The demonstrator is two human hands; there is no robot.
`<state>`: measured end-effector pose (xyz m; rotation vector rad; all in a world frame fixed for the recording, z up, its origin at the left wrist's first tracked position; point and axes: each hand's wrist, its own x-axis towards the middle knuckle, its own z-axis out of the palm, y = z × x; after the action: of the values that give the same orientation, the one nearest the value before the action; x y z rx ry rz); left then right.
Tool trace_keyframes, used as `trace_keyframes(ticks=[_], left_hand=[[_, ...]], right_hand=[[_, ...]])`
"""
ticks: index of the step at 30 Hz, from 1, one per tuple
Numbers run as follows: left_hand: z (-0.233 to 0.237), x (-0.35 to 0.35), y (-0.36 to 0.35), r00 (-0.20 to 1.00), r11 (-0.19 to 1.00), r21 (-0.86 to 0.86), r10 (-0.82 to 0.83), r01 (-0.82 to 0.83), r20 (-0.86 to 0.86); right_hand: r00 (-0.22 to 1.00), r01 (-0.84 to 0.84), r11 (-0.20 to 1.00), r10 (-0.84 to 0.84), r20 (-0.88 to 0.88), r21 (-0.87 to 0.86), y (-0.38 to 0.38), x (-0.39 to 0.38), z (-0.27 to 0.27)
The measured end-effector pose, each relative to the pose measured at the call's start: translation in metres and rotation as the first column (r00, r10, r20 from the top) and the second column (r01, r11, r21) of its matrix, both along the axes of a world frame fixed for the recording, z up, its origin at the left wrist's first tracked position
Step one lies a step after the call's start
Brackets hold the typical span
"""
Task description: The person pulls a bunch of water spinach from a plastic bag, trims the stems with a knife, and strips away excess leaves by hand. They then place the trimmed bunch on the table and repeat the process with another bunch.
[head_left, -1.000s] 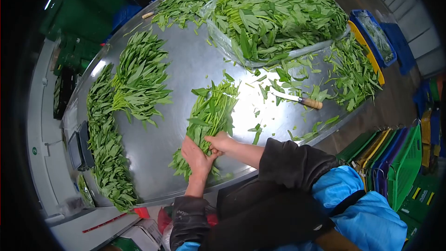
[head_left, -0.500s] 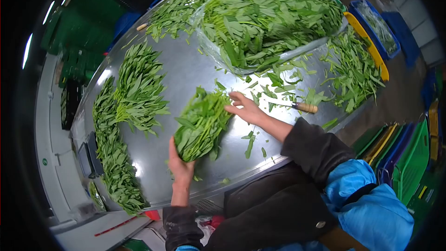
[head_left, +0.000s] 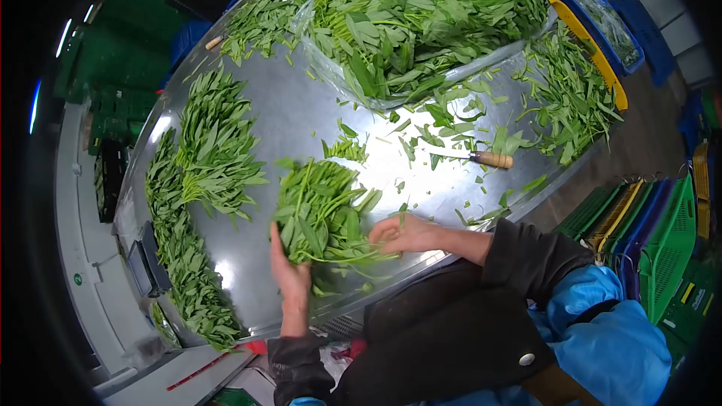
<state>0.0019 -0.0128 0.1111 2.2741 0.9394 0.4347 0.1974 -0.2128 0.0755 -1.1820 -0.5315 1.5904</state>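
A loose bunch of leafy greens [head_left: 320, 210], which looks like water spinach, is propped in my left hand [head_left: 291, 269]. The thumb lies along its left side and the fingers are under the leaves. At the bunch's lower right, my right hand [head_left: 406, 234] is closed, its fingertips pinching a thin green stem [head_left: 353, 259] that sticks out of the bunch. Beyond the right hand lies a knife with a wooden handle [head_left: 492, 159], its blade pointing left among cut stem pieces and loose leaves [head_left: 449, 129]. A small pile of cut stems [head_left: 347, 150] sits just behind the bunch.
The metal table [head_left: 282, 116] carries a large plastic-lined heap of greens [head_left: 436, 22] at the back. Neat bunches [head_left: 218, 139] line the left side, and loose greens [head_left: 568, 98] lie at the right by a yellow crate edge [head_left: 590, 49]. Stacked crates [head_left: 669, 248] stand right.
My right hand has moved down from the bunch's upper right to its lower right and closed on a stem. Cut stems now lie behind the bunch, whose leaves have spread. The view has shifted slightly.
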Motion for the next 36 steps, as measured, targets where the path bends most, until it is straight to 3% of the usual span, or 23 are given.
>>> trace_keyframes(ticks=[2,4,6,7,8,10,12,14,17,18,20,21,22,23,24,25,27,28,30,31,32,34,36], left_hand=[[0.039,0.007,-0.006,0.996,0.998,-0.047,0.039,-0.035,0.076],[0.065,0.007,-0.009,0.998,0.925,0.374,-0.060,0.068,-0.031],[0.052,-0.003,-0.005,0.990,0.902,0.408,-0.112,0.139,-0.091],[0.049,-0.004,-0.002,0.935,0.866,0.400,-0.185,0.300,-0.302],[0.047,-0.005,-0.002,0.830,0.820,0.351,-0.243,0.452,-0.502],[0.048,-0.009,-0.007,0.856,0.819,0.380,-0.237,0.431,-0.459],[0.051,-0.006,-0.009,0.906,0.807,0.450,-0.230,0.382,-0.355],[0.056,-0.001,-0.015,0.919,0.797,0.479,-0.233,0.367,-0.317],[0.067,0.014,-0.027,0.973,0.681,0.699,-0.208,0.218,-0.101],[0.066,0.014,-0.027,0.972,0.681,0.697,-0.211,0.224,-0.106],[0.055,0.016,-0.023,0.997,0.737,0.673,-0.080,0.066,-0.010],[0.030,0.008,-0.022,0.940,0.976,-0.115,0.208,-0.182,0.270],[0.016,0.002,-0.021,0.938,0.975,-0.116,0.215,-0.190,0.271],[0.004,-0.002,-0.020,0.987,0.985,0.129,0.131,-0.118,-0.094],[-0.001,-0.005,-0.019,0.883,0.946,0.321,0.117,0.040,-0.454],[-0.001,-0.006,-0.019,0.884,0.946,0.322,0.122,0.033,-0.451],[0.002,-0.006,-0.022,0.947,0.988,0.150,0.017,0.033,-0.321],[0.009,-0.007,-0.023,0.945,0.989,0.143,0.013,0.036,-0.328],[0.036,-0.003,-0.025,0.994,0.987,0.161,-0.008,0.026,-0.111],[0.052,0.004,-0.031,0.981,0.942,0.312,-0.069,0.124,-0.180],[0.053,0.002,-0.031,0.982,0.941,0.316,-0.065,0.120,-0.179],[0.049,-0.004,-0.029,0.886,0.963,0.155,-0.131,0.221,-0.445],[0.044,-0.011,-0.030,0.888,0.946,0.199,-0.147,0.254,-0.435]], right_hand=[[0.995,-0.064,0.991,0.054,0.080,0.119,-0.005,0.009,0.007],[0.997,-0.071,0.996,0.073,-0.032,0.061,-0.011,0.018,0.008],[0.991,-0.067,0.985,0.085,0.108,-0.156,-0.016,0.025,-0.008],[0.935,-0.100,0.991,0.122,0.333,-0.083,-0.019,0.030,-0.017],[0.936,-0.100,0.991,0.122,0.329,-0.085,-0.018,0.033,-0.027],[0.902,0.178,0.983,-0.179,0.393,0.039,-0.010,0.046,-0.027],[0.874,0.228,0.973,-0.192,0.446,-0.029,0.006,0.063,-0.004],[0.828,0.378,0.919,-0.389,0.404,0.112,0.035,0.063,-0.007],[0.878,0.313,0.945,-0.325,0.350,0.093,0.057,0.066,0.042],[0.821,0.340,0.904,-0.420,0.387,0.260,0.055,0.060,0.062],[0.659,0.375,0.772,-0.611,0.438,0.513,0.044,0.035,0.074],[0.643,0.330,0.771,-0.606,0.468,0.545,0.037,0.022,0.064],[0.627,0.285,0.769,-0.600,0.496,0.572,0.029,0.008,0.046],[0.815,0.292,0.897,-0.415,0.404,0.332,0.018,-0.007,0.021],[0.943,0.219,0.972,-0.232,0.238,0.080,0.010,-0.016,0.005],[0.944,0.213,0.974,-0.227,0.241,0.082,0.005,-0.018,0.006],[0.805,0.030,0.908,-0.270,0.528,0.418,-0.003,-0.021,0.012],[0.809,0.035,0.911,-0.268,0.524,0.412,-0.004,-0.018,0.014],[0.746,0.283,0.801,-0.530,0.404,0.528,-0.003,0.001,0.019],[0.836,0.464,0.840,-0.521,0.175,0.283,-0.005,0.006,0.008],[0.849,0.527,0.850,-0.526,0.047,-0.009,-0.007,0.013,-0.007],[0.826,0.540,0.839,-0.513,0.236,-0.066,-0.012,0.023,-0.015],[0.836,0.534,0.840,-0.508,0.207,-0.093,-0.019,0.043,-0.015]])
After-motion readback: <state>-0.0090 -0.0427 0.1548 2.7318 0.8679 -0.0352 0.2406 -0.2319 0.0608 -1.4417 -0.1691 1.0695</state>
